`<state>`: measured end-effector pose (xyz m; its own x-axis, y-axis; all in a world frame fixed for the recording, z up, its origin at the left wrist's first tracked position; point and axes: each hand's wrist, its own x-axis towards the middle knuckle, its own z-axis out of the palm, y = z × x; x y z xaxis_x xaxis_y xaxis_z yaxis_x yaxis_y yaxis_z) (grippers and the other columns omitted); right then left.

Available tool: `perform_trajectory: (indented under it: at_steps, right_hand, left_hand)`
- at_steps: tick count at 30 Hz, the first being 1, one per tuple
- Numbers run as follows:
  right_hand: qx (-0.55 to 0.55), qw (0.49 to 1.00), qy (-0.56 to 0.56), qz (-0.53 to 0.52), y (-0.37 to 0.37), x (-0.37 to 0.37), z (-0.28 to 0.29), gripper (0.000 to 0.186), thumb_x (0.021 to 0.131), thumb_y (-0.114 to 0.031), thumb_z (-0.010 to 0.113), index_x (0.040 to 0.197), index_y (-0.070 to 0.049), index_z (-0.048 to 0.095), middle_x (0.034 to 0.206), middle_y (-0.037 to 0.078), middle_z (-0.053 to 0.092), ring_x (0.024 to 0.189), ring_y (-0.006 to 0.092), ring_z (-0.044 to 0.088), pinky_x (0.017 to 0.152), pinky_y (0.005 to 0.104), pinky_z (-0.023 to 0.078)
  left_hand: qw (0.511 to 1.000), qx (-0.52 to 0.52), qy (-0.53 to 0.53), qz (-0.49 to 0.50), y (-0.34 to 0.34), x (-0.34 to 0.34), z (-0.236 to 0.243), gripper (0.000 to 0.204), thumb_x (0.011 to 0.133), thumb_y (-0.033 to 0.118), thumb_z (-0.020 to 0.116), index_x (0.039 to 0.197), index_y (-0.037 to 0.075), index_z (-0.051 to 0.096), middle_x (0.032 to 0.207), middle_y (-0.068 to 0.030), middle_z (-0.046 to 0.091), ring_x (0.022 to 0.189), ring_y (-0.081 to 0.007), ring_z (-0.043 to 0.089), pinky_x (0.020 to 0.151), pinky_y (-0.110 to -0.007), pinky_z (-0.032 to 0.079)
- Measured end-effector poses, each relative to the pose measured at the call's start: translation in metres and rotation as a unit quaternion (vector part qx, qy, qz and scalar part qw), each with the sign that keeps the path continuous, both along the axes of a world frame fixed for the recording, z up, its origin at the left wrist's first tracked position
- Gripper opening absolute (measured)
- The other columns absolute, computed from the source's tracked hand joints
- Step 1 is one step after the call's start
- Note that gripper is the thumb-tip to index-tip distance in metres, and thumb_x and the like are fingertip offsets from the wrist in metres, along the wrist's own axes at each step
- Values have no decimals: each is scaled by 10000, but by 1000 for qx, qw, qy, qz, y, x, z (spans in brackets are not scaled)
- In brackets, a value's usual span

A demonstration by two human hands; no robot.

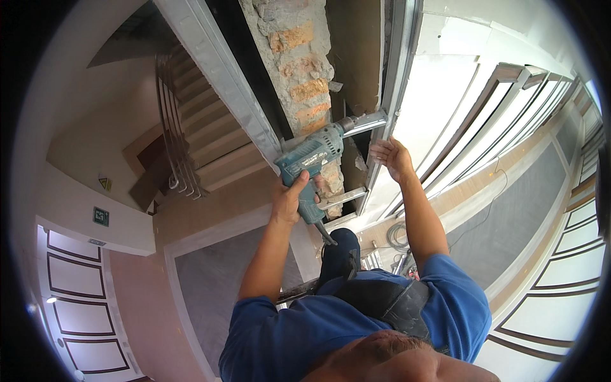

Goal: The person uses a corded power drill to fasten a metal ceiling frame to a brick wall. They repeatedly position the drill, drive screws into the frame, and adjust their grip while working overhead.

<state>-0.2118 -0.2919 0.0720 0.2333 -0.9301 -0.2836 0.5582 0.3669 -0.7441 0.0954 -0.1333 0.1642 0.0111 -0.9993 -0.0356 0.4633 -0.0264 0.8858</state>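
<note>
My left hand (291, 193) grips the handle of a teal power drill (310, 153), its cord hanging downward. The drill's chuck points up toward a short metal crosspiece (369, 121) between metal studs, over a gap with rough brick and mortar (291, 39); whether its tip touches the metal is unclear. My right hand (389, 155) is raised beside the right-hand metal stud (401, 48), just below the crosspiece, fingers loosely curled and apart. A lower crosspiece (344, 198) spans the gap.
A staircase (210, 127) with metal railing is at left above a landing (229, 261). Tools and a coiled cable (397, 235) lie on the floor below me. White panelled walls (74, 286) and a long corridor (522, 210) flank me. My leg (340, 251) shows below the drill.
</note>
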Motion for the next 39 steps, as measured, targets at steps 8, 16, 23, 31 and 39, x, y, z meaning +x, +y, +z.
perform_trajectory:
  at_steps: [8, 16, 23, 31, 39]
  right_hand:
    - [-189, 949, -235, 86, -26, 40, -11, 579, 974, -311, 660, 1471, -68, 491, 1505, 140, 514, 1409, 331, 456, 1157, 565, 356]
    - [-267, 923, -276, 31, -37, 62, 7, 612, 986, -312, 681, 1514, -114, 443, 1543, 100, 499, 1446, 321, 450, 1158, 516, 406]
    - [-274, 888, -369, 31, -48, 91, 6, 672, 897, -329, 785, 1470, -123, 501, 1472, 115, 555, 1446, 375, 435, 1184, 567, 349]
    - [-113, 911, -363, -160, -59, 116, 33, 211, 928, -257, 612, 1084, -115, 624, 983, 102, 665, 882, 326, 666, 858, 534, 557]
    - [-2, 903, -331, -272, -64, 120, 53, 266, 955, -243, 489, 1137, -83, 598, 771, 67, 583, 673, 272, 603, 660, 523, 559]
  left_hand:
    - [1000, -13, 24, -7, -2, -12, -17, 381, 983, 257, 693, 1287, 43, 605, 1007, -124, 707, 854, -219, 712, 556, -322, 585]
    - [999, -32, 32, 6, -11, -32, -14, 381, 956, 231, 738, 1257, 23, 633, 1013, -126, 717, 866, -204, 704, 553, -302, 571]
    - [996, -31, 82, 10, -18, -39, -17, 415, 999, 196, 656, 1355, 21, 534, 1070, -157, 702, 901, -231, 723, 544, -327, 605]
    - [996, -48, 69, 2, -20, -31, -12, 413, 976, 223, 702, 1314, 21, 575, 1031, -144, 704, 857, -218, 709, 560, -316, 598]
    - [997, -27, 73, -6, -16, -22, -11, 376, 966, 234, 726, 1249, 5, 630, 1010, -137, 715, 847, -210, 706, 565, -306, 589]
